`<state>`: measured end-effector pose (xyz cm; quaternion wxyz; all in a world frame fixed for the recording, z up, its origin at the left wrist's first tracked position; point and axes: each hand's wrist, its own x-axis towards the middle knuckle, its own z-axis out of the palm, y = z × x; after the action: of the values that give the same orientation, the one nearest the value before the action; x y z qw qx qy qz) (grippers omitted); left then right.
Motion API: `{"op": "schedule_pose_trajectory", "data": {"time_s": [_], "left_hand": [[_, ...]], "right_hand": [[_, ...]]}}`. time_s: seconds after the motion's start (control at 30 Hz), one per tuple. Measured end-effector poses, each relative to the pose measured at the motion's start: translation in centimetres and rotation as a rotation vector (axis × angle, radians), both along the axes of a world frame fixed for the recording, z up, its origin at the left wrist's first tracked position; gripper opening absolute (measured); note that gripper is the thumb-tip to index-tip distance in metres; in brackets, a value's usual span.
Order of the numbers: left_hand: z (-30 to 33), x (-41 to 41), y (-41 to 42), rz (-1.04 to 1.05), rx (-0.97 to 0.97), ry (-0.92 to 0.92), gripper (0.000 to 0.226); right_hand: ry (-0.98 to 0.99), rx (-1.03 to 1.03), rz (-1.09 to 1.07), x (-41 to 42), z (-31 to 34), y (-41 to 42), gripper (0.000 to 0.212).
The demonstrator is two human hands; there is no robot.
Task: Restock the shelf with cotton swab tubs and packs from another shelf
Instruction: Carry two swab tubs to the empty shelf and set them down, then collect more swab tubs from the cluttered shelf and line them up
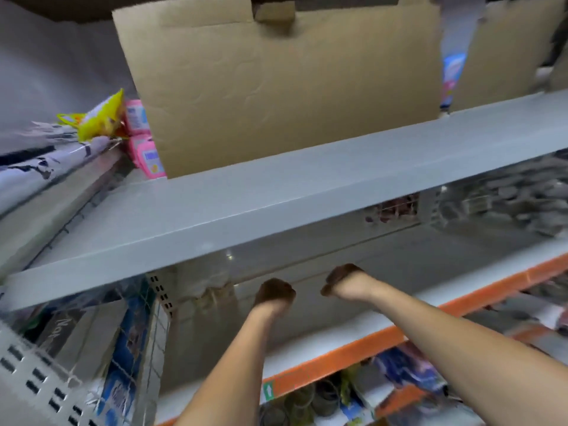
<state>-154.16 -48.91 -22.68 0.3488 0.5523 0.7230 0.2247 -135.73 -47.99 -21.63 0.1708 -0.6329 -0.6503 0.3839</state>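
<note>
Cardboard box [276, 87] stands on the grey upper shelf [276, 204], pink packs [144, 139] just beside its left edge. Both arms reach under that shelf over the orange-edged shelf [353, 342]; the left hand [274, 294] and right hand [342, 279] sit in shadow, grip unclear. Cotton swab tubs cannot be made out

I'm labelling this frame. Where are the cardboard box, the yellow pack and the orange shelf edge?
cardboard box [285, 96], head view, middle of its front face
yellow pack [103, 118], head view, middle of the pack
orange shelf edge [384, 341], head view, on the strip between the forearms
</note>
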Motion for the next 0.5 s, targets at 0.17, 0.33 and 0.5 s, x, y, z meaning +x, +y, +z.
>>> {"op": "schedule_pose_trajectory", "data": {"time_s": [0.17, 0.33, 0.5], "left_hand": [[1.2, 10.5, 0.2, -0.225, -0.03, -0.094, 0.017], [1.2, 20.2, -0.4, -0.455, -0.027, -0.142, 0.016], [1.6, 29.7, -1.0, -0.59, -0.055, -0.171, 0.02]], "right_hand": [[0.065, 0.016, -0.233, 9.7, -0.3, -2.8, 0.018], [0.082, 0.007, -0.4, 19.4, -0.1, -5.5, 0.02], [0.033, 0.025, -0.48, 28.8, 0.7, -8.3, 0.016]]}}
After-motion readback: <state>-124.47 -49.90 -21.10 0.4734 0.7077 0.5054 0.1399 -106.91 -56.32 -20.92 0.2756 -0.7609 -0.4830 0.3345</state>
